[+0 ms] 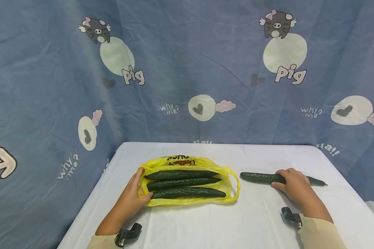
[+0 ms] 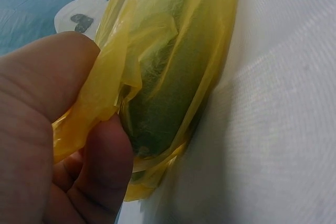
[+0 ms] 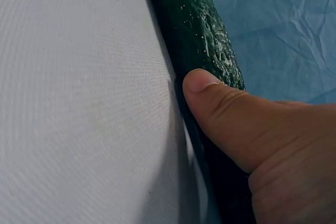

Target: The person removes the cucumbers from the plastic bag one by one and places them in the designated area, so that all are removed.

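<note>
A yellow plastic bag [image 1: 180, 162] lies on the table with three dark green cucumbers [image 1: 187, 183] side by side in its wide mouth. My left hand [image 1: 133, 193] pinches the bag's left edge; in the left wrist view the thumb and fingers hold a fold of yellow film [image 2: 107, 85], with a cucumber end [image 2: 157, 114] showing through the plastic. To the right of the bag, a single cucumber [image 1: 257, 177] lies lengthwise across the table. My right hand [image 1: 294, 185] grips it near its right half, thumb [image 3: 207, 85] along the near side and fingers over the far side.
A white-covered table [image 1: 212, 224] carries everything. Behind and to the left hangs a blue cloth [image 1: 199, 58] printed with pigs and lettering. A loop handle [image 1: 237, 186] of the bag spreads toward the single cucumber. Small dark wrist cameras [image 1: 131, 232] sit on both wrists.
</note>
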`<control>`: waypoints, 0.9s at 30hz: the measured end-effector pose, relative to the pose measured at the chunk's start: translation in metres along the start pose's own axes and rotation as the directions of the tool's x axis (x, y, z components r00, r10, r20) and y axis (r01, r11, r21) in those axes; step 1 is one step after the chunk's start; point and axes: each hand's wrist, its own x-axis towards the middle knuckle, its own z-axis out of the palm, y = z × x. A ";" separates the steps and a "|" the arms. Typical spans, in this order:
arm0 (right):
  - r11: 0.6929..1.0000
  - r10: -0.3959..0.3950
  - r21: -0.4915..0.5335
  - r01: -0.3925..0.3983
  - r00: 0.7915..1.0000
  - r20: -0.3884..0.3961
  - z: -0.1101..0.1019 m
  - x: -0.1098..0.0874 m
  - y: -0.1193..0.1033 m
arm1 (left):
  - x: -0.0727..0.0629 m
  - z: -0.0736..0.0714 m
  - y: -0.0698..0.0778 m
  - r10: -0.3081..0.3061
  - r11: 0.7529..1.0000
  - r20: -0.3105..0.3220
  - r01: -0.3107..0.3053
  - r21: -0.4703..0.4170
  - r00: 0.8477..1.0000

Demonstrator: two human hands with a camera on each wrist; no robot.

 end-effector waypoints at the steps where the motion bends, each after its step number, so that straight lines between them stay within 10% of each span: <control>1: 1.000 -0.003 0.000 0.003 1.000 0.000 0.000 0.000 0.000 | 0.000 0.000 0.000 0.000 1.000 -0.003 0.000 0.006 1.000; 27: 0.999 0.013 -0.043 -0.009 0.995 0.103 -0.010 0.004 -0.016 | -0.001 0.002 -0.003 0.014 1.000 -0.026 -0.014 0.004 1.000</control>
